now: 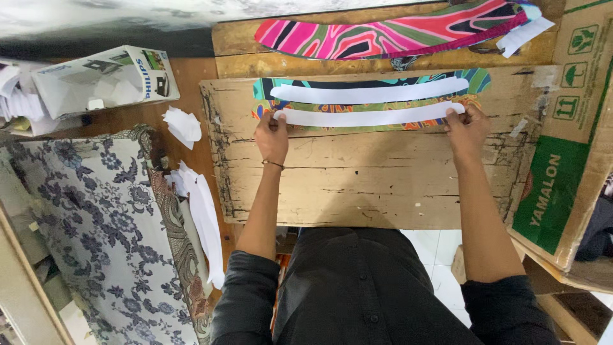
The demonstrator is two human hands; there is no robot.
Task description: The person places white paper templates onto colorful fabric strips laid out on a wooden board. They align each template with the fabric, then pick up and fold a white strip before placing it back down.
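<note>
Two hands pin a long white paper strip (369, 117) flat on a worn wooden bench (370, 185).

Left hand (272, 137) and right hand (467, 128) each pinch one end against colourful curved patterned fabric (377, 127). The strip's long axis runs left to right, gently bowed. Uneven pressure could let it skew off the fabric, beside a second white strip (369, 92).

a long, thin white paper strip (369, 117) lies flat on a bright patterned cloth strip (383, 124). it curves a little. both rest across a worn wooden board (370, 185).
</note>
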